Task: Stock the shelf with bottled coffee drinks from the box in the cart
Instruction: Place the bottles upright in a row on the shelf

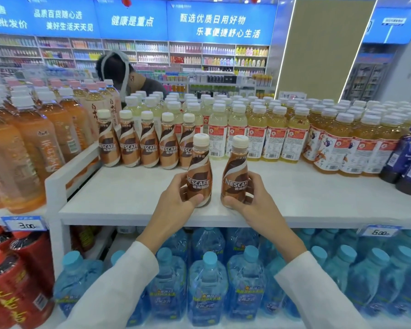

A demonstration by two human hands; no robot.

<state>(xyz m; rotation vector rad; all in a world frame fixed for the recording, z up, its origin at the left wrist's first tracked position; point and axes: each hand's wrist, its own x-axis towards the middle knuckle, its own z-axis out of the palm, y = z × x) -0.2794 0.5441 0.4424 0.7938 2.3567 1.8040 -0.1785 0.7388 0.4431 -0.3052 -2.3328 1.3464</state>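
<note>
Upright at frame centre: left bottle (201, 167) gripped by left hand (176, 198), right bottle (235, 167) by right hand (252, 200); coffee row (150, 148) upper left, nearer left hand

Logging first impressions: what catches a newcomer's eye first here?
Centre front of the white shelf, the left hand grips the left Nescafe bottle, the right hand the right Nescafe bottle, both upright. Behind them stands a row of five matching bottles, pale yellow drinks to its right.
</note>
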